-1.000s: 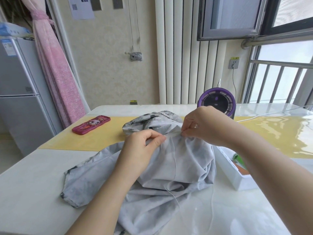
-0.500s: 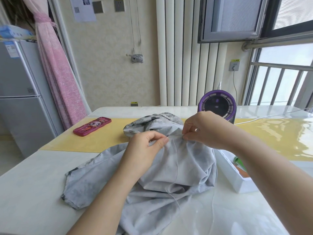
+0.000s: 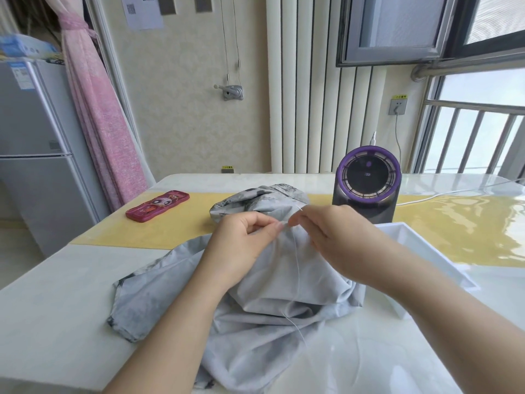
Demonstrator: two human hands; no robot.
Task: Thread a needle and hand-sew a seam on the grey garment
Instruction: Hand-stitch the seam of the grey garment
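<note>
Grey garment (image 3: 284, 274) pinched in left hand (image 3: 241, 245), needle (image 3: 299, 208) in right hand (image 3: 338, 243), fan (image 3: 368, 189) and tray (image 3: 420, 251) beside.

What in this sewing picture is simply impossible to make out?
Head view, the only one:
Stitches on the grey garment: covered by the left hand and right hand pinching there.
The needle: too thin to show its eye.
The white box: its inside is blocked by its wall and the right forearm.
The thread: its loose end fades against the pale table.
</note>
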